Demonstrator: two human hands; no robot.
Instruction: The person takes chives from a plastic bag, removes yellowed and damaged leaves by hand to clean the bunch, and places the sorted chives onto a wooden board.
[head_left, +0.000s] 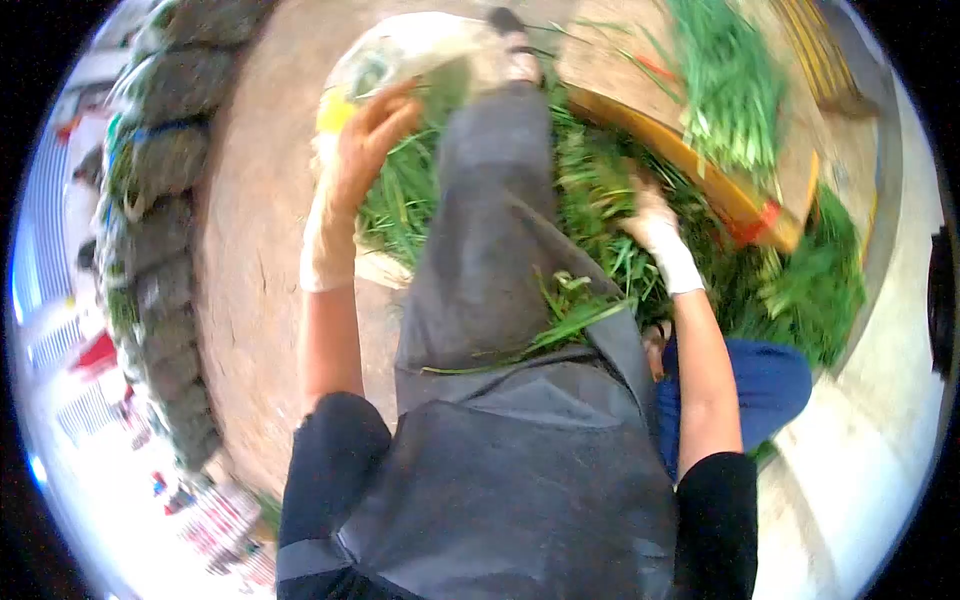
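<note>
My left hand (372,138), gloved or wrapped pale up the wrist, is over the near side of a whitish plastic bag (420,35). Its fingers look loosely bent and apart, with nothing visible in them. Beneath it lie long green leaves (400,190). My right hand (648,205), with a white cuff at the wrist, reaches into a heap of leafy greens (590,165) to the right of my leg. Motion blur and leaves hide its fingers. A few loose green stems (570,325) rest across my dark apron (530,480).
A yellow-edged board (690,165) borders the heap. Beyond it lies a bundle of green stalks (735,90). More greens (820,290) lie at right. Stacked dark bundles (160,240) line the left side of the brown floor (255,230).
</note>
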